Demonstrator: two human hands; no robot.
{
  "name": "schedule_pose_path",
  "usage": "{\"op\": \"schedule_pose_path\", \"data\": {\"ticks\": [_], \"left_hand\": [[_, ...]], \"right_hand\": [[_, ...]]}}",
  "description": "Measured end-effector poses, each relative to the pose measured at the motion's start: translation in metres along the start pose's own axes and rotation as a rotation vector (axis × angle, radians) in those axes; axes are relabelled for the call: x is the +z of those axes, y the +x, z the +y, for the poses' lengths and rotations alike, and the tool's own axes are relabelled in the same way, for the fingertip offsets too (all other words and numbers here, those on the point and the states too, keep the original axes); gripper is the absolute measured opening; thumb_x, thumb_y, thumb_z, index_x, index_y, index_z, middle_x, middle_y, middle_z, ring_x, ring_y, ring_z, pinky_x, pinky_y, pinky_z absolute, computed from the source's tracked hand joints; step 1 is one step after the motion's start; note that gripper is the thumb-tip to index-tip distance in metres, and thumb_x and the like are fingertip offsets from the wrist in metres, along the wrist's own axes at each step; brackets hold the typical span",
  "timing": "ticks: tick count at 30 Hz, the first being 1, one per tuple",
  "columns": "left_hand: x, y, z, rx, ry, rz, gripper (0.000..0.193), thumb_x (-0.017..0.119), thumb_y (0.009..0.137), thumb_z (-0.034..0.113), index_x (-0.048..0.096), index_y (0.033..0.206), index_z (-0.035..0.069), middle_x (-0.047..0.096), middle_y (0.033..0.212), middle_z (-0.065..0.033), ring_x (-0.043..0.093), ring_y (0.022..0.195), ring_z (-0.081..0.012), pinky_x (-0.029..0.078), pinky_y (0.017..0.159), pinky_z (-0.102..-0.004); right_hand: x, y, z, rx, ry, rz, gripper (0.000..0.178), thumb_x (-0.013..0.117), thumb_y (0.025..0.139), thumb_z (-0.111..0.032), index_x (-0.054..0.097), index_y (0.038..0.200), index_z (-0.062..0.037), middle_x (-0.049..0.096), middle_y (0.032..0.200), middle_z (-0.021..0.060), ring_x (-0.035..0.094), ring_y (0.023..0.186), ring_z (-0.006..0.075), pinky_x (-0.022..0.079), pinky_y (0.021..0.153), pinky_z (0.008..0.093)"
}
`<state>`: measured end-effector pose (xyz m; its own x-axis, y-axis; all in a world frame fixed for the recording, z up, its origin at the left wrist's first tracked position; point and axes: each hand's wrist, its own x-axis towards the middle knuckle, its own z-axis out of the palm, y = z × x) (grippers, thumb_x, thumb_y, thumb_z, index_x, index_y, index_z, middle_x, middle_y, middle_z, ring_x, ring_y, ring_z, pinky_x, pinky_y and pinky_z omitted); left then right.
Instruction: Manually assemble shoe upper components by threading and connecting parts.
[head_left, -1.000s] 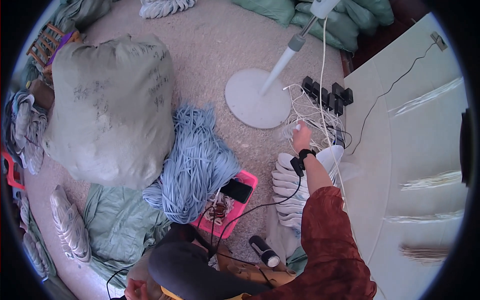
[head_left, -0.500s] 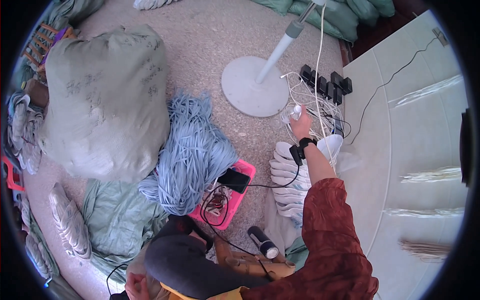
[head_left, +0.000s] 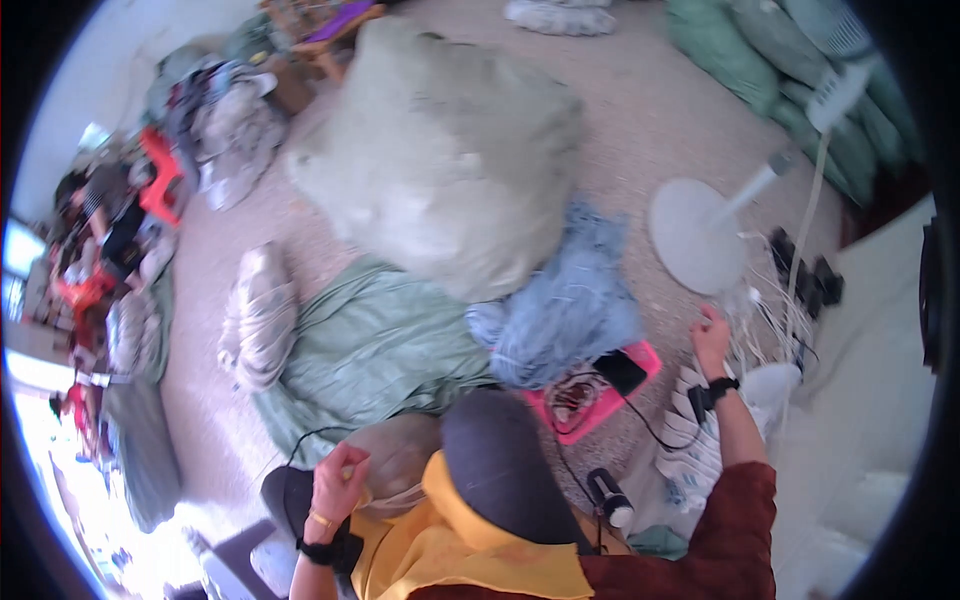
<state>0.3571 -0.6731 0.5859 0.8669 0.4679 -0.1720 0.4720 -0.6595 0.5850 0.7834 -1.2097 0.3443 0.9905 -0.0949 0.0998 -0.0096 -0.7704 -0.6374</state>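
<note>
My right hand, with a black band at the wrist, hovers left of a tangle of white cables. Its fingers are loosely bent and apart, with nothing seen in them. A small white piece lies among the cables just beyond the fingertips. Over my lap, my left hand has its fingers curled together. Whatever it may pinch is too small to make out. Beside it rests a translucent plastic bag. A yellow cloth covers my lap.
A bulky pale sack stands ahead, with bundled blue strips beside it. A pink tray bears a black phone. Stacked white shoe-shaped pieces, a black flask and a round stand base are at right.
My view has swung left, bringing more of the room in. My right hand has drawn back from the cables and the white piece it was holding. My left hand has risen over my lap.
</note>
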Motion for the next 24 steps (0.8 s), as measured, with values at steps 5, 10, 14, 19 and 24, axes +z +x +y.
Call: {"op": "schedule_pose_path", "data": {"ticks": [5,10,14,19,24], "left_hand": [[-0.073,-0.052,-0.051,0.002,-0.099,0.116,0.011,0.070,0.089,0.007,0.060,0.089,0.000,0.072,0.090,-0.0126,0.072,0.083,-0.0292,0.055,0.071,-0.0362],[-0.164,-0.100,-0.132,0.069,-0.151,0.253,0.009,0.068,0.089,0.003,0.060,0.090,-0.001,0.072,0.087,-0.0130,0.072,0.080,-0.0266,0.055,0.070,-0.0354],[-0.230,-0.119,-0.227,0.054,-0.204,0.378,0.012,0.069,0.089,0.003,0.059,0.089,-0.002,0.071,0.083,-0.0130,0.073,0.078,-0.0245,0.057,0.071,-0.0354],[-0.308,-0.131,-0.392,-0.173,-0.102,0.379,0.020,0.075,0.089,0.014,0.061,0.091,0.000,0.072,0.084,-0.0101,0.072,0.082,-0.0187,0.060,0.078,-0.0347],[-0.318,-0.097,-0.537,-0.304,-0.060,0.448,0.023,0.077,0.084,0.019,0.063,0.087,0.001,0.071,0.081,-0.0107,0.071,0.077,-0.0224,0.058,0.072,-0.0365]], "right_hand": [[-0.012,-0.065,-0.135,-0.164,0.206,-0.224,0.032,0.063,0.088,0.000,0.069,0.120,0.0023,0.075,0.101,0.0128,0.074,0.076,0.0191,0.058,0.066,0.0324],[-0.017,-0.162,-0.323,-0.414,0.306,-0.400,0.024,0.065,0.091,0.003,0.070,0.113,0.0017,0.075,0.092,0.0118,0.074,0.074,0.0190,0.058,0.067,0.0318],[0.004,-0.240,-0.427,-0.595,0.332,-0.595,0.018,0.066,0.092,0.001,0.071,0.108,0.0013,0.074,0.090,0.0142,0.073,0.072,0.0207,0.057,0.065,0.0315],[0.050,-0.335,-0.555,-0.789,0.198,-0.731,0.015,0.067,0.089,0.000,0.073,0.102,0.0019,0.073,0.083,0.0167,0.073,0.073,0.0240,0.057,0.066,0.0333],[0.108,-0.371,-0.626,-0.857,0.072,-0.789,0.017,0.067,0.089,0.001,0.073,0.104,0.0025,0.074,0.083,0.0168,0.074,0.074,0.0238,0.058,0.068,0.0324]]}}
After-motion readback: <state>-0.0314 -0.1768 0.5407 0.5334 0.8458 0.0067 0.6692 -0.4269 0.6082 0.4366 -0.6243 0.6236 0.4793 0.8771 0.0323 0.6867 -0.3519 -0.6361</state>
